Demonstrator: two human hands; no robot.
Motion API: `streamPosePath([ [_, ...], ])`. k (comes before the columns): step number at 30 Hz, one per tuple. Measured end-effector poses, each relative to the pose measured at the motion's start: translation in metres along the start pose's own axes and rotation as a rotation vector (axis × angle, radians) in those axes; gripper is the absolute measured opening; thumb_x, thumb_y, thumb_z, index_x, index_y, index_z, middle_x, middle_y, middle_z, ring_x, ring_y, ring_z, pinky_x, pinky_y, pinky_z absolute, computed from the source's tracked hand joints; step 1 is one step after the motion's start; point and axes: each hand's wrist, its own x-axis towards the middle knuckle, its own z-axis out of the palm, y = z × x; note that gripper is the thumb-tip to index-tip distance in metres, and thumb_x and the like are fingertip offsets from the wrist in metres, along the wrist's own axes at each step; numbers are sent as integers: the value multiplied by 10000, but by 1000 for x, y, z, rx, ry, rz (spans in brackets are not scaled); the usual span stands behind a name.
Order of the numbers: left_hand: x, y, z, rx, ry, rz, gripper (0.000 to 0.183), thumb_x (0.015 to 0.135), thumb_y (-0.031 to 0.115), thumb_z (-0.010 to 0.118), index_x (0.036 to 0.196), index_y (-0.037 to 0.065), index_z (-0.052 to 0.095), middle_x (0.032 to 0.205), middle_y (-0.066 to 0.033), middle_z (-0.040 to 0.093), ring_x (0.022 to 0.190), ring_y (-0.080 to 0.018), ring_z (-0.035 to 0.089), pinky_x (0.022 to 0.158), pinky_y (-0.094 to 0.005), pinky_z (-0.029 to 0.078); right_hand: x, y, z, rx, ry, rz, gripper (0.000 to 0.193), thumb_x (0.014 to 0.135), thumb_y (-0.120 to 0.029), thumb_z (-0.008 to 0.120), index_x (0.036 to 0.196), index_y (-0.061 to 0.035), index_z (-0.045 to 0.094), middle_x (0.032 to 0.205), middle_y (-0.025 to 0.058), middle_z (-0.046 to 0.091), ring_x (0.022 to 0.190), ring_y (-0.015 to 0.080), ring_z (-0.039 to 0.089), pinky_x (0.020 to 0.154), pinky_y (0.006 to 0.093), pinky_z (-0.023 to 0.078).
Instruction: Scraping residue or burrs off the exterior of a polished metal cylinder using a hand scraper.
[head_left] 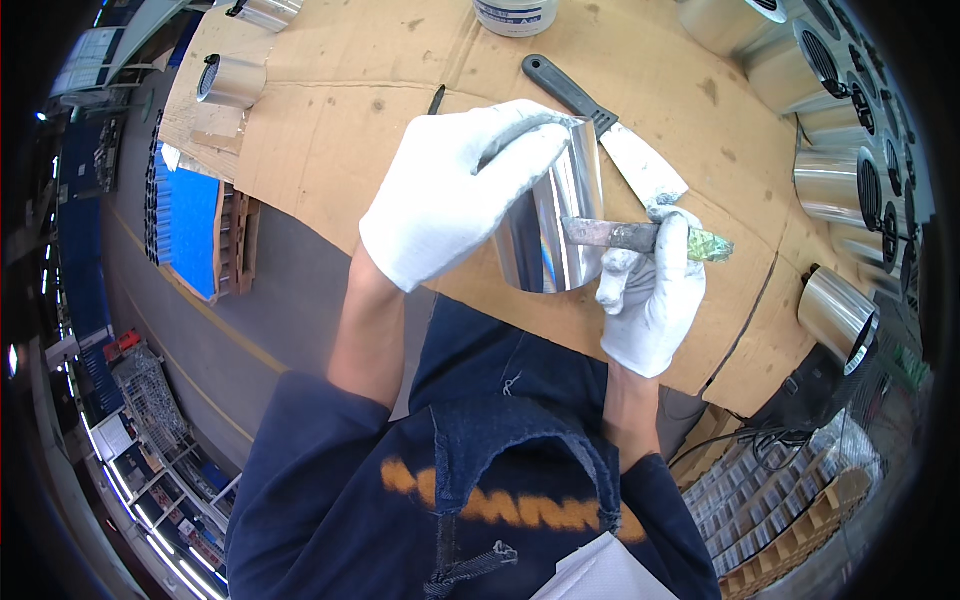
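Note:
My left hand, in a white glove, is closed around the upper part of a shiny metal cylinder, which it holds tilted over the table's near edge. In my gloved right hand is a flat, narrow scraper blade with green wrapping at its right end. Its grey tip lies across the cylinder's right side and seems to touch it. Just beyond both hands rests a putty knife with a dark handle and a whitish, smeared blade. The cylinder's top end is partly hidden by my left fingers.
Cardboard covers the table. A white tub stands at the far edge, with a small black stick nearer. Several metal cylinders with black grilles crowd the right side; another cylinder lies at left. A blue-topped pallet stands on the floor.

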Motion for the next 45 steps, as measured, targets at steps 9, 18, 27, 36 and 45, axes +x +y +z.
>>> streamPosePath([
  [9,-2,0,0,-24,4,-23,278,896,188,569,1051,-37,620,846,-162,662,721,-244,664,636,-284,516,0,1,0,1,52,-5,182,946,-159,527,1015,9,540,712,87,592,480,126,563,374,223,398],
  [18,-1,-3,0,-9,3,10,274,891,180,572,1047,-40,620,847,-163,658,711,-250,660,636,-283,516,0,4,-3,-7,43,-30,174,947,-152,522,1019,6,534,700,89,591,474,123,553,370,218,389],
  [27,-2,-3,-2,-50,9,1,265,890,186,575,1036,-29,630,827,-153,655,686,-232,654,617,-278,512,-1,4,-3,-50,27,-15,172,948,-151,520,1022,3,534,728,83,596,508,113,562,404,215,404],
  [36,-3,3,-2,-68,3,-34,261,876,184,603,1009,-37,643,821,-136,659,664,-173,634,600,-256,504,4,1,-2,54,7,-35,190,943,-154,529,1040,9,539,763,88,605,527,120,572,387,213,399],
  [45,-2,4,-3,-68,-4,-40,262,874,180,608,1011,-41,644,821,-138,663,674,-175,642,600,-259,508,8,7,-9,-13,67,-8,236,936,-160,546,1074,32,550,856,80,615,607,97,581,498,216,444],
])
